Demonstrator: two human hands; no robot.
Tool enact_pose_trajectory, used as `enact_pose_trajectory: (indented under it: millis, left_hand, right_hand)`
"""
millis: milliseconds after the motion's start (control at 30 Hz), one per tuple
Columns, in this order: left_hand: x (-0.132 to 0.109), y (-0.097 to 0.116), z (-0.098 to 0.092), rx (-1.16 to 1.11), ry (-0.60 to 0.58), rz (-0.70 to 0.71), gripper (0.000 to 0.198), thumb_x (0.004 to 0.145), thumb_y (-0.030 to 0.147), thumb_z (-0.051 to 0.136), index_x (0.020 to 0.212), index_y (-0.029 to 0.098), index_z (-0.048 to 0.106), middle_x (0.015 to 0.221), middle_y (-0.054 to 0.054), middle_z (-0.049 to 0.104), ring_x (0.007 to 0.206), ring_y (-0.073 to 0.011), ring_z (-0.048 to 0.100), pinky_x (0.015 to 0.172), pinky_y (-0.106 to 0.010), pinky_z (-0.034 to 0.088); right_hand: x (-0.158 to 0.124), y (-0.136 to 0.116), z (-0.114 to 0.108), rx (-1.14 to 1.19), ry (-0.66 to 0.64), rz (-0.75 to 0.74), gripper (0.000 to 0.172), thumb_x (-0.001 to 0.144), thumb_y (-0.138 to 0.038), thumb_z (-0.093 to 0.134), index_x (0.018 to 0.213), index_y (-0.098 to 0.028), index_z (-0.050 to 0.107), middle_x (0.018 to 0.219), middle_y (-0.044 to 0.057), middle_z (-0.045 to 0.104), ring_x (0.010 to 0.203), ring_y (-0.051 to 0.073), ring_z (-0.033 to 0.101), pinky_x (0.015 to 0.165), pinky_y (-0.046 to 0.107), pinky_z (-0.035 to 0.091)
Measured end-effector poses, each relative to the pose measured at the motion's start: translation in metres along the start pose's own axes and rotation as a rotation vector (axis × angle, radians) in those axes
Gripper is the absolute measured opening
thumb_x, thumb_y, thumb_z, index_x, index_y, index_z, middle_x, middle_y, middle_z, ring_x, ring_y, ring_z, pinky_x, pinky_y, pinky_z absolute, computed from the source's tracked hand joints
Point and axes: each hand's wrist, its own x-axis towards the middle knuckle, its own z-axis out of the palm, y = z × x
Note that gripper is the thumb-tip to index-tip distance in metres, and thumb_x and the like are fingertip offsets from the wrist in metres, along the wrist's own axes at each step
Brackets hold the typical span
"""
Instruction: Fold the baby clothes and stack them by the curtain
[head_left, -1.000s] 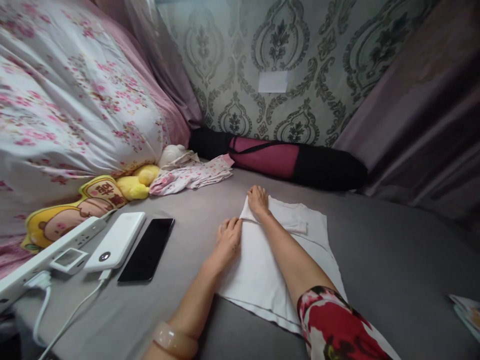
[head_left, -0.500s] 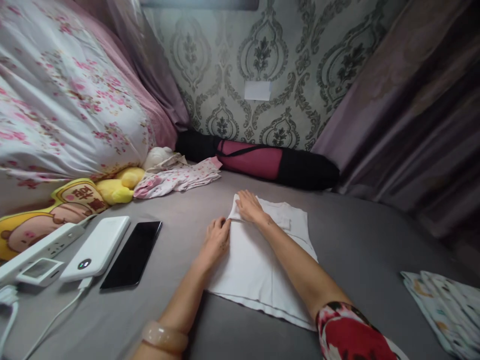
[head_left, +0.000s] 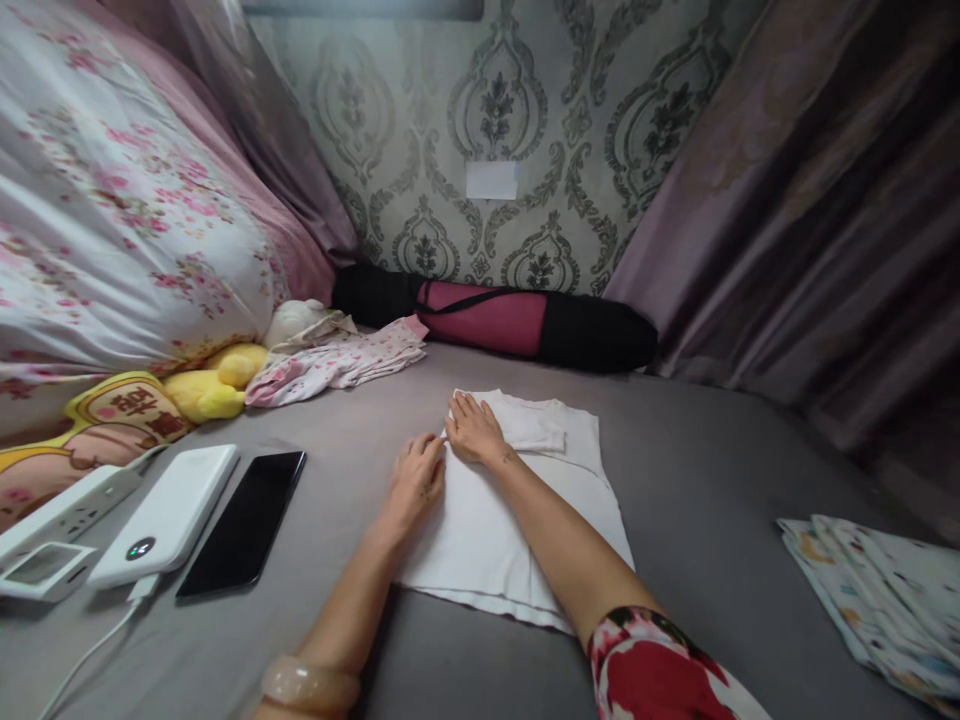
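A white garment point(head_left: 525, 500) lies partly folded on the grey bed sheet point(head_left: 712, 470). My left hand point(head_left: 415, 478) rests on the garment's left edge with fingers curled down, and I wear a pale bangle on that wrist. My right hand point(head_left: 472, 430) lies flat with fingers stretched out on the upper left part of the garment, pressing the fold beside a tucked-in sleeve point(head_left: 534, 432). The two hands almost touch each other.
A black phone point(head_left: 244, 520), a white power bank point(head_left: 166, 515) and a power strip point(head_left: 52, 510) lie at the left. Plush toys point(head_left: 210, 385), a floral garment point(head_left: 337, 362) and a floral quilt point(head_left: 127, 220) sit behind. A rolled bag point(head_left: 510, 320) lines the wall. Patterned cloth point(head_left: 885, 600) lies right.
My right hand has flattened onto the garment's fold, where it earlier gripped the raised corner. The view has shifted, bringing the patterned cloth at the right into sight.
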Motion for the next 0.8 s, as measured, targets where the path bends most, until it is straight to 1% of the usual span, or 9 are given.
enact_pose_trajectory:
  millis: [67, 133, 233, 367, 433, 500, 667, 800]
  left_hand:
    - [0.001, 0.0, 0.001, -0.031, 0.008, 0.06, 0.038, 0.09, 0.018, 0.041, 0.125, 0.021, 0.055, 0.126, -0.01, 0.057, 0.117, -0.0248, 0.049, 0.101, -0.043, 0.042]
    - [0.002, 0.0, 0.001, -0.051, -0.006, 0.105, 0.038, 0.091, 0.017, 0.04, 0.126, 0.02, 0.054, 0.128, -0.01, 0.057, 0.119, -0.0243, 0.05, 0.102, -0.043, 0.041]
    - [0.002, 0.001, 0.003, -0.057, -0.043, 0.123, 0.038, 0.092, 0.018, 0.039, 0.126, 0.02, 0.055, 0.131, -0.011, 0.057, 0.122, -0.0244, 0.049, 0.103, -0.044, 0.04]
    - [0.0, 0.0, 0.006, -0.035, -0.075, 0.096, 0.037, 0.093, 0.023, 0.039, 0.127, 0.02, 0.055, 0.135, -0.011, 0.056, 0.128, -0.0258, 0.047, 0.107, -0.047, 0.036]
    - [-0.001, 0.0, 0.007, -0.031, -0.089, 0.085, 0.038, 0.094, 0.025, 0.039, 0.128, 0.02, 0.054, 0.137, -0.011, 0.055, 0.13, -0.026, 0.045, 0.108, -0.048, 0.034]
    - [-0.002, 0.001, 0.006, -0.022, -0.115, 0.065, 0.038, 0.094, 0.027, 0.039, 0.129, 0.02, 0.054, 0.139, -0.011, 0.054, 0.133, -0.0263, 0.043, 0.11, -0.049, 0.033]
    - [-0.004, 0.006, 0.003, 0.0, -0.198, 0.023, 0.04, 0.095, 0.033, 0.039, 0.131, 0.021, 0.051, 0.145, -0.012, 0.049, 0.138, -0.0267, 0.038, 0.112, -0.053, 0.029]
    - [-0.004, 0.008, 0.0, 0.009, -0.221, 0.01, 0.04, 0.095, 0.035, 0.04, 0.131, 0.021, 0.051, 0.145, -0.012, 0.048, 0.139, -0.0269, 0.037, 0.112, -0.054, 0.028]
  right_hand:
    - [0.001, 0.002, -0.003, 0.041, -0.023, -0.012, 0.06, 0.099, -0.039, 0.021, 0.151, -0.01, 0.027, 0.16, 0.009, 0.018, 0.147, 0.021, 0.012, 0.118, 0.044, 0.006]
    - [-0.002, 0.005, -0.009, 0.103, -0.043, -0.034, 0.06, 0.099, -0.039, 0.021, 0.152, -0.011, 0.026, 0.16, 0.008, 0.019, 0.147, 0.019, 0.013, 0.119, 0.041, 0.008]
    - [-0.017, 0.015, -0.019, 0.14, 0.009, -0.036, 0.06, 0.099, -0.039, 0.021, 0.152, -0.01, 0.024, 0.159, 0.009, 0.02, 0.147, 0.018, 0.014, 0.119, 0.037, 0.009]
    - [-0.051, 0.033, -0.027, 0.027, 0.091, 0.064, 0.064, 0.099, -0.042, 0.021, 0.151, -0.004, 0.025, 0.159, 0.013, 0.018, 0.148, 0.022, 0.009, 0.119, 0.041, 0.002]
    - [-0.064, 0.042, -0.026, -0.019, 0.079, 0.124, 0.066, 0.099, -0.044, 0.02, 0.151, -0.003, 0.024, 0.159, 0.014, 0.016, 0.148, 0.022, 0.008, 0.119, 0.042, 0.0]
    - [-0.073, 0.047, -0.023, -0.045, 0.052, 0.169, 0.067, 0.099, -0.045, 0.019, 0.151, -0.002, 0.024, 0.159, 0.013, 0.016, 0.148, 0.022, 0.009, 0.119, 0.041, 0.001]
    - [-0.075, 0.05, -0.016, -0.057, 0.045, 0.191, 0.067, 0.099, -0.044, 0.018, 0.151, -0.003, 0.023, 0.16, 0.012, 0.015, 0.148, 0.022, 0.009, 0.119, 0.038, 0.003]
    - [-0.072, 0.05, -0.02, -0.037, 0.015, 0.192, 0.067, 0.099, -0.044, 0.018, 0.152, -0.003, 0.022, 0.16, 0.012, 0.015, 0.148, 0.022, 0.009, 0.119, 0.039, 0.003]
